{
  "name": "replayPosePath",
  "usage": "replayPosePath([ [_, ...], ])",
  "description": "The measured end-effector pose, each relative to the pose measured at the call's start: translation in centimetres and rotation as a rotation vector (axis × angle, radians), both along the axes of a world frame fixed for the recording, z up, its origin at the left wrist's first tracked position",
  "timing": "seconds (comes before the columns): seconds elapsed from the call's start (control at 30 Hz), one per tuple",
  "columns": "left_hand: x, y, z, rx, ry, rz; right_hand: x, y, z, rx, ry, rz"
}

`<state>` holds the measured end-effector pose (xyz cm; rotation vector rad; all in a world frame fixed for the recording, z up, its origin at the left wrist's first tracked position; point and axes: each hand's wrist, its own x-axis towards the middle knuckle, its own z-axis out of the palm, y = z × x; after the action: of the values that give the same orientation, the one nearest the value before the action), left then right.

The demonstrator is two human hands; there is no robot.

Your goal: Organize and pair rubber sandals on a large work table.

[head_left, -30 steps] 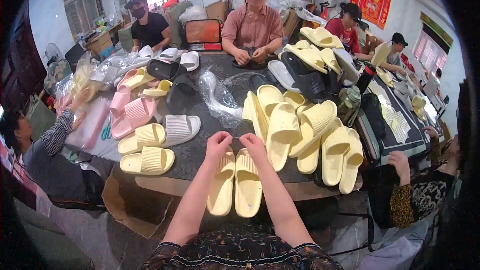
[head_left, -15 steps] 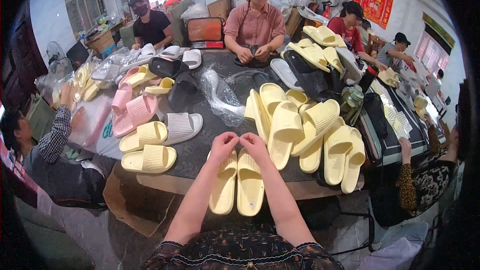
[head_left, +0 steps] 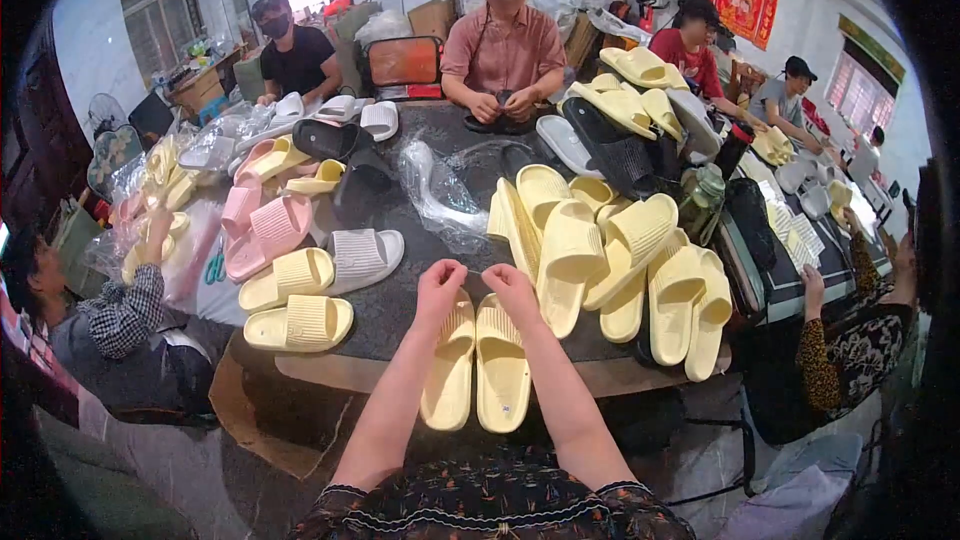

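Observation:
A pair of pale yellow slide slippers lies at the table's front edge, toes away from me: the left slipper (head_left: 448, 380) and the right slipper (head_left: 503, 370), with a small label on the heel of the right one. Over their ribbed straps are my left hand (head_left: 437, 290) and my right hand (head_left: 512, 292), with a small gap between them. Both have their fingers curled into a pinch; whatever they may hold is too small to see. Beside my right hand begins a heap of yellow slippers (head_left: 572, 258). The toes of the pair are hidden behind my hands.
Left on the dark table (head_left: 390, 325) lie more yellow slippers (head_left: 300, 324), a grey slipper (head_left: 363, 258) and pink ones (head_left: 268, 237). Clear plastic wrap (head_left: 440, 195) is ahead. A green bottle (head_left: 704, 190) stands right. Several co-workers sit around.
My hands have drawn slightly apart above the pair, which has barely moved. At the left, a co-worker's arm has lowered and a yellow slipper now shows near it.

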<state>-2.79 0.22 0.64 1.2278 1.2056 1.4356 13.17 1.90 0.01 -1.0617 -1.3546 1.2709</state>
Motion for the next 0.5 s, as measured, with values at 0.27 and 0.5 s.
replayPosePath([
  [0.27, 0.48, 0.20, -0.49, 0.109, 0.048, 0.042, 0.01, 0.75, -1.17, -0.020, 0.105, 0.004],
  [0.5, 0.42, 0.12, -0.81, 0.029, 0.078, -0.024, -0.07, 0.59, -1.29, -0.030, 0.116, 0.102],
])
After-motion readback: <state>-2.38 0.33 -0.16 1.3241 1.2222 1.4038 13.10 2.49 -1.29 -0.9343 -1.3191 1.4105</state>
